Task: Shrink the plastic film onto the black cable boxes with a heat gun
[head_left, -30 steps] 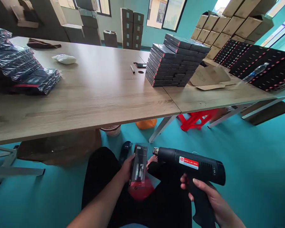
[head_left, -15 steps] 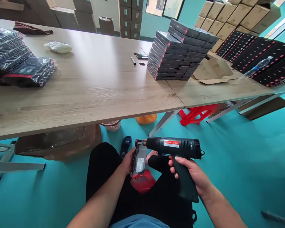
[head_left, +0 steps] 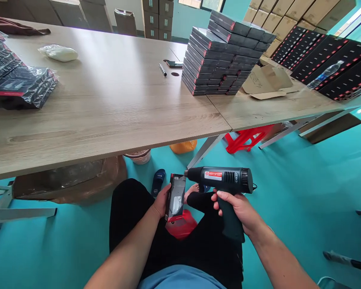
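Note:
My left hand (head_left: 162,201) grips a slim black-and-grey product box (head_left: 177,196) by its left side, over my lap. The box has a pale picture on its front and a red band at the bottom. In my right hand (head_left: 233,206) is a black heat gun (head_left: 224,179) with a red-and-white label, my fingers wrapped round its handle. Its metal nozzle points left and sits close to the box's upper right edge; I cannot tell whether they touch. A red plastic bag (head_left: 183,225) lies below the box, between my legs.
On the wooden table (head_left: 114,108) stand a tall stack of dark boxes (head_left: 219,60) and, at left, film-wrapped boxes (head_left: 21,86). A phone (head_left: 174,64), a pen (head_left: 163,70) and flattened cardboard (head_left: 267,82) lie there. Below are a plastic-lined bin (head_left: 72,180) and a red stool (head_left: 246,139).
The heat gun has shifted slightly left and up in view, its nozzle still at the box's upper right. The table scene has slid left and up as my head moved.

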{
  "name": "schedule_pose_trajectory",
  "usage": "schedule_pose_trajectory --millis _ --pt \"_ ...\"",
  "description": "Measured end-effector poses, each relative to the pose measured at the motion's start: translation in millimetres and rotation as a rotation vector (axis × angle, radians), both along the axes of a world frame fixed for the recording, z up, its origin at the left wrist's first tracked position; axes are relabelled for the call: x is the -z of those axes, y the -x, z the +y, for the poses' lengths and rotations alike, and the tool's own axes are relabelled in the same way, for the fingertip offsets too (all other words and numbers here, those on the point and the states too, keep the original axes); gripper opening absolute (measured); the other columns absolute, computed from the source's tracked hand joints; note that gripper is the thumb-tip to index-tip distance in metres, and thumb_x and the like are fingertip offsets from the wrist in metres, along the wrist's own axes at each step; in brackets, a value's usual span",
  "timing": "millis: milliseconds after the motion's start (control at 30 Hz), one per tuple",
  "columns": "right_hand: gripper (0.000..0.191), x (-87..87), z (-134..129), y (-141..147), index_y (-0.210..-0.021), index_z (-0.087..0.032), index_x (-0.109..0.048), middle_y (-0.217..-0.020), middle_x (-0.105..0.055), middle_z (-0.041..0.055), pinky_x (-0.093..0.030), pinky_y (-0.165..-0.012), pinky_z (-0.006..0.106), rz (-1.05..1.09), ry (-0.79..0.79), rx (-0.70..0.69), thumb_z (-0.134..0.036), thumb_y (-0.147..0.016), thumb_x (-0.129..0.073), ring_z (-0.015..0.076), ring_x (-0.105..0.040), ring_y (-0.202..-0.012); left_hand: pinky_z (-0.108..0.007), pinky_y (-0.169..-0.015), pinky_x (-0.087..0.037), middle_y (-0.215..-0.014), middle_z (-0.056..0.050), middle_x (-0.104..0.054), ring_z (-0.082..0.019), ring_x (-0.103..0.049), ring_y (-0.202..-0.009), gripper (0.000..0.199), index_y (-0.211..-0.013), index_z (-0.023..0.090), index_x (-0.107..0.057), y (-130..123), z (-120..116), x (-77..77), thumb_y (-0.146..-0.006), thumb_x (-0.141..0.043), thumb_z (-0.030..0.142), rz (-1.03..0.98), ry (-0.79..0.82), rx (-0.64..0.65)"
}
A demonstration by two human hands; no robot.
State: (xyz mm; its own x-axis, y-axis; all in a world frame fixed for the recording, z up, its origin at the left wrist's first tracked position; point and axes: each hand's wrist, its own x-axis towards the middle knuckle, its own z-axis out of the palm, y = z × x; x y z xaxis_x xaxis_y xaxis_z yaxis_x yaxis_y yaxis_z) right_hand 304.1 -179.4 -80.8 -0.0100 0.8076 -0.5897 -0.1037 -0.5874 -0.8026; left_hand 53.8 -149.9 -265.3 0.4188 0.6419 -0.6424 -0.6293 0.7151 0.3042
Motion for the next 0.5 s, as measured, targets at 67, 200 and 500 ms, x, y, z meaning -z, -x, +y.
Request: schedule_pose_trajectory --millis 67,200,500 --pt "0.034 1.4 1 -5 -0.097 -0.013 -0.078 -0.084 -0.076 0.0081 -0.058 -0.052 0.021 -0.038 0.012 0.004 -0.039 -0.076 -0.087 0.0158 -0.068 -0.065 -0.040 -0.075 -0.057 -0.090 -0.018 -0.078 -0.030 -0.074 -0.077 0.054 -0.115 0.005 -0.072 1 0 -0.2 -0.097 -0.052 0.052 -0.013 0.013 0.006" --pt "0.039 4.3 -6 -13 -0.102 -0.013 -0.077 -0.086 -0.077 0.0094 -0.057 -0.052 0.022 -0.013 0.061 -0.128 -0.042 -0.077 -0.086 0.0173 -0.069 -0.067 -0.041 -0.078 -0.058 -0.093 -0.019 -0.079 -0.032 -0.076 -0.082 0.053 -0.113 0.004 -0.072 3 1 -1.9 -0.096 -0.055 0.051 -0.014 0.016 -0.015" --pt "0.043 8.7 -20 -10 -0.102 -0.013 -0.078 -0.085 -0.077 0.0089 -0.056 -0.052 0.024 -0.025 0.055 -0.134 -0.046 -0.076 -0.086 0.0173 -0.068 -0.066 -0.041 -0.077 -0.058 -0.090 -0.017 -0.079 -0.032 -0.076 -0.080 0.047 -0.113 0.007 -0.072 3 2 -2.3 -0.094 -0.059 0.048 -0.060 0.001 -0.062"
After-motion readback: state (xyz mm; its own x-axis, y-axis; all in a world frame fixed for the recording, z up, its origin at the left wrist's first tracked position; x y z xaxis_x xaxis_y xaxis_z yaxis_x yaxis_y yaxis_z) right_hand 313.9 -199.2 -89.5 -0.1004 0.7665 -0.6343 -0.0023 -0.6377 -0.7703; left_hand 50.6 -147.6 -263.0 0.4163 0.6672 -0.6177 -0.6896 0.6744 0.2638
